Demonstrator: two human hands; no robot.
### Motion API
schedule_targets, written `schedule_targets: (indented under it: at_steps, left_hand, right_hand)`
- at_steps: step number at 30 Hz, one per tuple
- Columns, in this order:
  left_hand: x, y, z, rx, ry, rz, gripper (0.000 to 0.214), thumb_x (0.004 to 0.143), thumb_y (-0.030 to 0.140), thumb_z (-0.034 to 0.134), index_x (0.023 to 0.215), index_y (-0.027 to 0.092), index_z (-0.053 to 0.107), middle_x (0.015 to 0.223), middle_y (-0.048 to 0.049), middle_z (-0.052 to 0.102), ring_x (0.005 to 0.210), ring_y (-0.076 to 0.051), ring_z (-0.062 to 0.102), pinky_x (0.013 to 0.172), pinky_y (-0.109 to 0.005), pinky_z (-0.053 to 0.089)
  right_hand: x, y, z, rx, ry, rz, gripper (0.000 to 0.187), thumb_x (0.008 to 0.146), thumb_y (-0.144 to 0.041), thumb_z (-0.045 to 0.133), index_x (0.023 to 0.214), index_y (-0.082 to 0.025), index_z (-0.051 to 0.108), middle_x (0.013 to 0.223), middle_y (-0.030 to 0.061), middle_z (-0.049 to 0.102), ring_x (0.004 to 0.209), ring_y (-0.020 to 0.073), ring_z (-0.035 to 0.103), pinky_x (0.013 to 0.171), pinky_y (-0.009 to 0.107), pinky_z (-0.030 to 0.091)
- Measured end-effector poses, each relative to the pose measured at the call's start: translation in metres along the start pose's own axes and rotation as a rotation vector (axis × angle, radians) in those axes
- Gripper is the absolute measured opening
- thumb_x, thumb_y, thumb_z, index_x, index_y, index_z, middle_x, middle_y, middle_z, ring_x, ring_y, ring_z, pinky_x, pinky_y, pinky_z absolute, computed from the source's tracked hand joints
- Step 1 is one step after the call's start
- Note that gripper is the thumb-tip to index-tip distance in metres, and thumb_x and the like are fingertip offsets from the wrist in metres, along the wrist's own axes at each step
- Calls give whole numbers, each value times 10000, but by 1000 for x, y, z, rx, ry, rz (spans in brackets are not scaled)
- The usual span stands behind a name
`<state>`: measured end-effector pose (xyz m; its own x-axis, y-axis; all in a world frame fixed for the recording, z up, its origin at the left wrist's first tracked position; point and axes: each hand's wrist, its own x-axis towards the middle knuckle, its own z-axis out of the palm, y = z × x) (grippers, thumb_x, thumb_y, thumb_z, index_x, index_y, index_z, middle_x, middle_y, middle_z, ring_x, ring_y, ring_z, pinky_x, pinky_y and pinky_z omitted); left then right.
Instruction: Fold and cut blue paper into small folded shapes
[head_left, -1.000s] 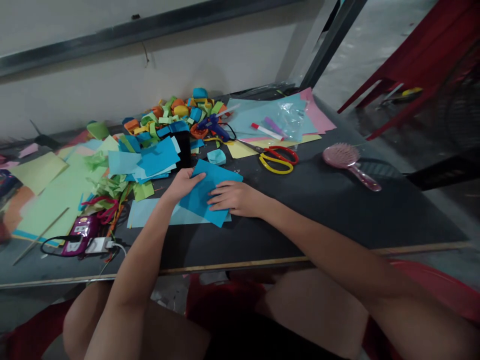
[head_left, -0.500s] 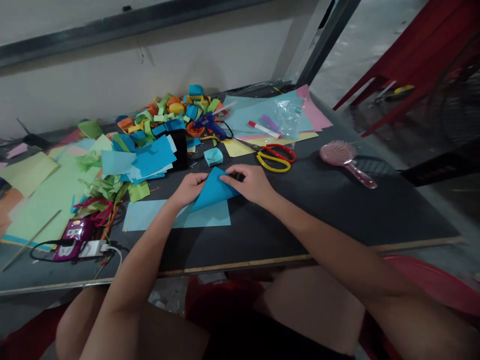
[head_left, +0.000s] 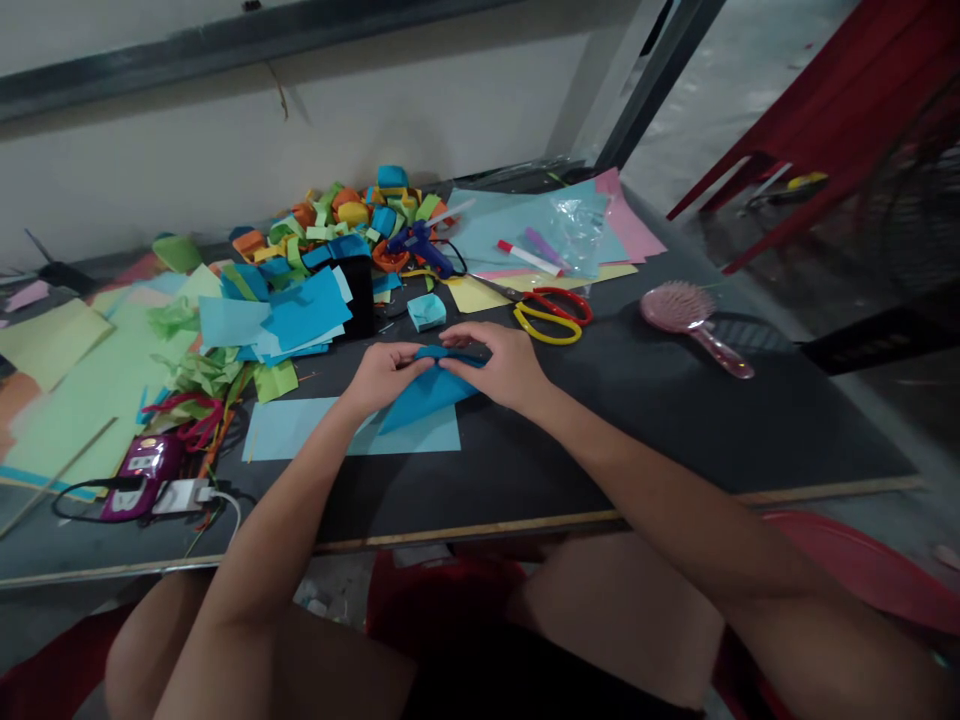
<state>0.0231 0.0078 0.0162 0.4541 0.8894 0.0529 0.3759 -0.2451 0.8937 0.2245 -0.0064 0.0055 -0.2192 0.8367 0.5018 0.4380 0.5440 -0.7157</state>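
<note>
Both my hands hold a folded blue paper (head_left: 427, 392) over the dark table (head_left: 637, 420). My left hand (head_left: 386, 372) pinches its left top edge. My right hand (head_left: 499, 362) pinches the right top edge, fingers curled over the fold. The paper's point hangs down toward a pale blue sheet (head_left: 300, 430) lying flat beneath it. A small folded blue paper box (head_left: 427, 312) sits just beyond my hands.
Red-and-yellow scissors (head_left: 553, 314), a pink hairbrush (head_left: 694, 318), a blue glue gun (head_left: 424, 245), a heap of coloured paper pieces (head_left: 337, 225), loose blue sheets (head_left: 289, 318), a purple device with cables (head_left: 139, 468) at the left, and a red chair (head_left: 825, 120) beyond the table.
The blue paper lay flat under both hands a second ago. It was folded into a triangle, and now its top edge is bent over between my pinching fingers.
</note>
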Motion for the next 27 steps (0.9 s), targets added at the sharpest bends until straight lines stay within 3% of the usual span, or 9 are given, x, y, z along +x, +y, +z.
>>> schedule_targets:
  at_steps: [4, 9, 16, 27]
  left_hand:
    - [2, -3, 2, -5, 2, 16, 188, 846, 330, 590, 918, 175, 668, 774, -24, 691, 664, -135, 595, 590, -245, 448]
    - [3, -5, 5, 124, 55, 25, 207, 863, 285, 589, 1045, 188, 567, 569, 63, 582, 501, -92, 482, 508, -218, 363]
    - [2, -9, 11, 131, 241, 106, 217, 846, 373, 617, 914, 180, 688, 855, -43, 739, 777, -168, 679, 652, -263, 492]
    - [1, -9, 12, 174, 270, 153, 274, 858, 418, 600, 872, 188, 750, 827, -46, 768, 741, -188, 693, 622, -285, 505]
  right_hand:
    - [-2, 2, 2, -49, -28, -15, 199, 819, -282, 702, 1008, -229, 735, 954, 43, 769, 860, 221, 717, 780, 361, 568]
    - [-2, 1, 4, -84, 19, -16, 107, 851, -284, 681, 902, -224, 754, 897, 30, 774, 814, 201, 716, 734, 327, 550]
    - [-3, 0, 3, -102, 87, -63, 101, 853, -291, 683, 838, -219, 752, 809, 22, 757, 715, 175, 688, 634, 294, 506]
    - [-3, -2, 3, -81, 97, -43, 136, 847, -309, 684, 789, -206, 750, 756, 32, 744, 668, 171, 666, 605, 288, 484]
